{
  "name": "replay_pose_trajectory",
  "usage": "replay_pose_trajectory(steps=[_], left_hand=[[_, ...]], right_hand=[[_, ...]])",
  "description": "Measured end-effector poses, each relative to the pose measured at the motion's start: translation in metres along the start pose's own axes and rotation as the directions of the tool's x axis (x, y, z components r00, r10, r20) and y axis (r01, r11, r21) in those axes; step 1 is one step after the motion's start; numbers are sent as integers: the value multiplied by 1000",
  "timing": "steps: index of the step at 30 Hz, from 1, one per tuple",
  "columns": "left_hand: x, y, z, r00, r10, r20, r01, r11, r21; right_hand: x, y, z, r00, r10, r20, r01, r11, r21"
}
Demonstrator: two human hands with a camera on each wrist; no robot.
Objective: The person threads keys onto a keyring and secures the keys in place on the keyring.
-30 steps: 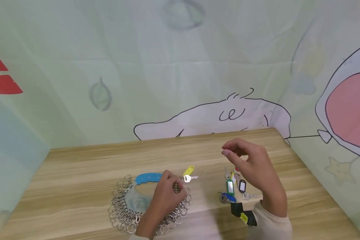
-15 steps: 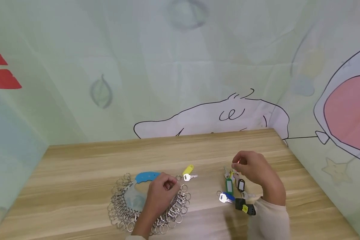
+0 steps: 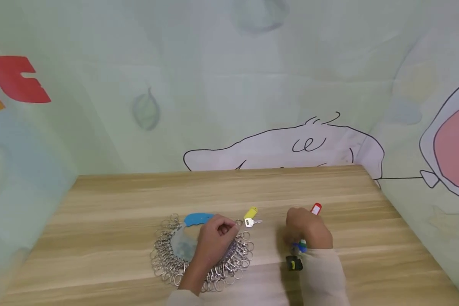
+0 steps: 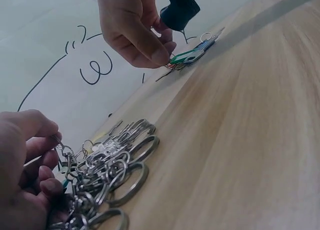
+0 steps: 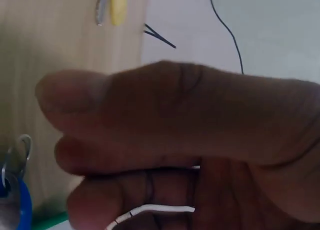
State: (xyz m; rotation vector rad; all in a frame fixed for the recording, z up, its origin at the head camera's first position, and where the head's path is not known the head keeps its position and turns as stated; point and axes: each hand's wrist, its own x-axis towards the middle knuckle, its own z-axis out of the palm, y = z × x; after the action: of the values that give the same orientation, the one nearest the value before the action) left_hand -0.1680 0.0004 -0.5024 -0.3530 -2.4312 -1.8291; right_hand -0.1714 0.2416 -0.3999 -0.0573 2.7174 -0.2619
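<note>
My left hand [image 3: 216, 242] is over a fanned bunch of metal swivel clasps with split rings [image 4: 120, 165]. Its thumb and finger pinch one small clasp [image 4: 65, 152] at the end, clear in the left wrist view. My right hand [image 3: 306, 225] bends down over a small pile of tagged keys. In the left wrist view its fingertips are right at a green key tag [image 4: 185, 57]; I cannot tell whether they grip it. A blue key tag [image 3: 301, 246] shows below the hand, and a red key tag [image 3: 316, 208] shows beyond it.
The clasps surround a pale translucent sheet [image 3: 181, 246] with a blue handle-like strip [image 3: 196, 219]. A yellow key tag [image 3: 250, 213] with its key [image 3: 251, 222] lies between my hands on the wooden table [image 3: 137, 195]. A printed cloth [image 3: 214, 106] hangs behind.
My right hand has come down onto the tagged keys, and the red tag now shows beyond it. My left hand stays over the clasps. The head view has shifted slightly.
</note>
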Motion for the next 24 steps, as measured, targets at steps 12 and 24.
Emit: replay_pose_trajectory(steps=[12,24], left_hand=[[-2,26,23,991,12,132,-7,999,-38],[-5,36,32,985,-17,173,28,998,-60]], right_hand=[[-33,32,2,994,104,36,-102,993,-64],[-45,45,3,1000,25,-18,-25,1000,-14]])
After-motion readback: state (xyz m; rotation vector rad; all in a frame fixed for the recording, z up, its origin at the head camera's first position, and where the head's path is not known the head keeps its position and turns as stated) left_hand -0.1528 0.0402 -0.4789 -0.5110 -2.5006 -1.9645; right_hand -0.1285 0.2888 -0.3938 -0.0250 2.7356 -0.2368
